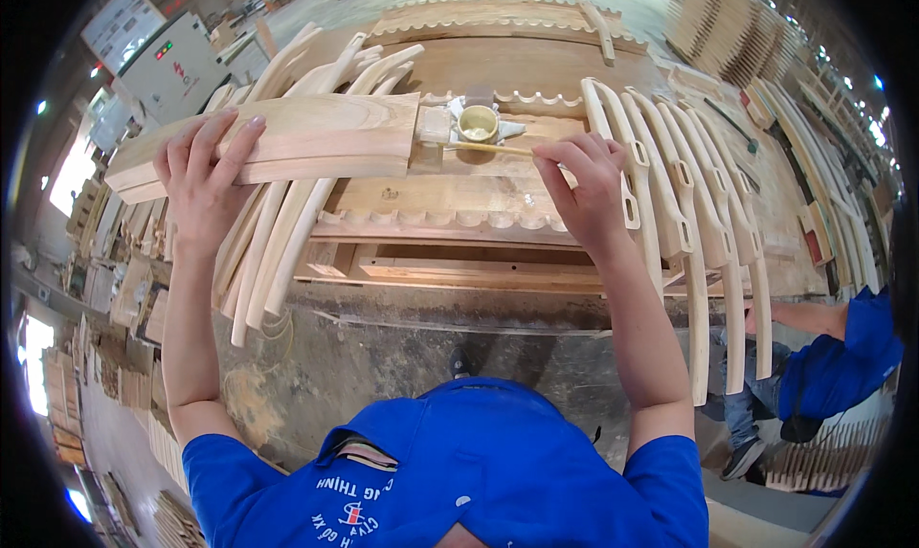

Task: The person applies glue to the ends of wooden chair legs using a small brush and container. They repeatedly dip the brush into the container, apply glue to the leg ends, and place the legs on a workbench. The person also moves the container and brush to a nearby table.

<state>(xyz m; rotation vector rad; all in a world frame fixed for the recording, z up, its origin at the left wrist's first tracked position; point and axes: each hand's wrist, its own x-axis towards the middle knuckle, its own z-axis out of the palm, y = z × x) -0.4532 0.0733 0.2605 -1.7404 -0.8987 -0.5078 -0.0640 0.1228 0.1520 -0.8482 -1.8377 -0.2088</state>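
Observation:
My left hand [206,179] is closed around a long pale wooden board [330,132], its fingers over the top face. The board lies level above a stack of curved wooden pieces [297,223], and its narrower tenon [435,125] points right. Between the fingertips of my right hand [589,189], a thin wooden stick [496,149] is pinched. The stick's far tip is at the tenon's lower edge; whether they touch I cannot tell. Just beyond the stick stands a small round cup [478,122] with pale stuff inside, on a whitish smeared spot.
Curved slotted wooden legs [675,179] lean in a row on the right of the wooden bench [402,192], overhanging its front edge. Scalloped rails [440,221] run along the bench. A co-worker in a blue shirt [833,366] is at the lower right. A control cabinet [172,65] stands back left.

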